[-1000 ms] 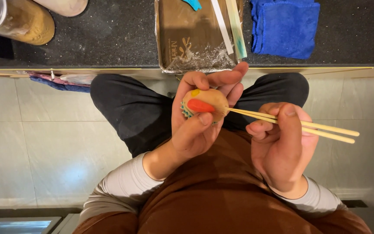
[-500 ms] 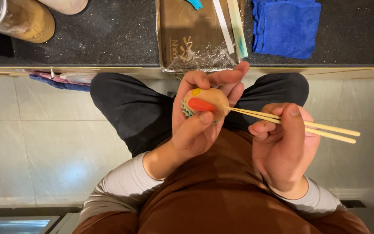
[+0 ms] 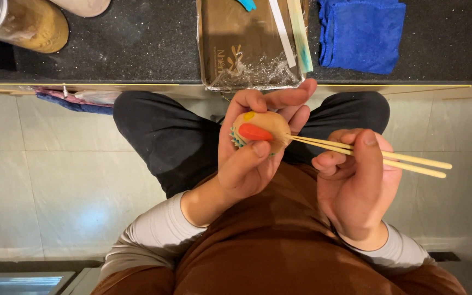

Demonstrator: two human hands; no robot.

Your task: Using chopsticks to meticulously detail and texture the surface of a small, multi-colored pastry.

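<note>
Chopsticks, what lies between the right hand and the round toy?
Only the chopsticks span from the right hand to the round toy in the left hand, head view.

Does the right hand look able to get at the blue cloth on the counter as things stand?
Probably not freely: the right hand is closed around the chopsticks, whose tips touch the round piece in the left hand. The blue cloth itself lies uncovered.

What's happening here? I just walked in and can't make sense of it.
A person holds a small tan ball with red and yellow marks in the left hand. The right hand holds wooden chopsticks, their tips against the ball. A brown wrapped box and blue cloth lie on the dark counter.
</note>
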